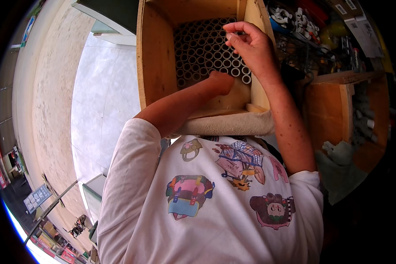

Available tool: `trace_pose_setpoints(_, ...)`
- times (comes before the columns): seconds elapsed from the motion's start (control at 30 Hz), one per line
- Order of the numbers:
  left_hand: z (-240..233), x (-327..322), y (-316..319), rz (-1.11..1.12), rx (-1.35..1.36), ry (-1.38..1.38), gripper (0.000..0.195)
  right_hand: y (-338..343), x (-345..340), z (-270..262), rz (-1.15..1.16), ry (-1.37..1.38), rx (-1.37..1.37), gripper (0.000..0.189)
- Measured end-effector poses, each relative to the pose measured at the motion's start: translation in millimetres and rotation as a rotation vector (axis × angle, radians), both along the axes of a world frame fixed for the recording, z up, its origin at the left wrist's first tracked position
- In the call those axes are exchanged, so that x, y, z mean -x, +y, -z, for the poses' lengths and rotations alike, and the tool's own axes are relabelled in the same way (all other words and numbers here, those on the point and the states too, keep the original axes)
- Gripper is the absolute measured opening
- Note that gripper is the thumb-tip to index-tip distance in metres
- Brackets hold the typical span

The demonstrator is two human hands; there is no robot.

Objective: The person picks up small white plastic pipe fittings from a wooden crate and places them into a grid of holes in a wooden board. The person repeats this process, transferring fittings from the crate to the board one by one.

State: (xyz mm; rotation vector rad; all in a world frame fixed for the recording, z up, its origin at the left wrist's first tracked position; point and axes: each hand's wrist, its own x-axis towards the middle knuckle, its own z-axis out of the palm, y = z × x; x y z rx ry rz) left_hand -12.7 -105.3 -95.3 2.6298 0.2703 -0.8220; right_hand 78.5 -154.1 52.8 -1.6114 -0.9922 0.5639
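A deep wooden box (155, 59) stands before me, packed at its far side with rows of upright short tubes (200, 52) whose round open ends face up. My left hand (221, 83) is curled low in the box at the near edge of the tubes; its fingertips are hidden, so what it holds does not show. Above the tubes on the right side is my right hand (250, 39), its thumb and index finger bent towards each other with a small gap and no object visible between them. A folded beige towel (229, 124) covers the near wall of the box.
On the right are a blue-rimmed container (279, 18) of white fittings, tangled wires, cardboard (361, 34) and a wooden compartment (328, 112) beside a greenish cloth (341, 168). A dark-topped cabinet (109, 15) stands at the upper left, by a pale floor (102, 79).
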Motion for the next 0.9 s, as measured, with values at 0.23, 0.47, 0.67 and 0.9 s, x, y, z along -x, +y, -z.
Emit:
trace_pose_setpoints(0.23, -5, 0, 0, 0.076, 0.017, -0.045, 0.023, -1, -1, -2, 0.001, -0.006, 0.017, 0.017)
trace_pose_setpoints(0.47, -1, 0, 1, 0.035, 0.121, -0.084, 0.030, -2, -2, -1, -0.043, -0.083, 0.055, 0.020)
trace_pose_setpoints(0.67, -1, 0, 0, 0.026, 0.186, -0.141, 0.033, -2, -2, -2, -0.033, -0.072, 0.084, 0.019)
trace_pose_setpoints(0.9, 16, -1, 1, 0.033, 0.331, -0.189, 0.062, -1, -1, -2, -0.040, -0.047, 0.057, 0.019)
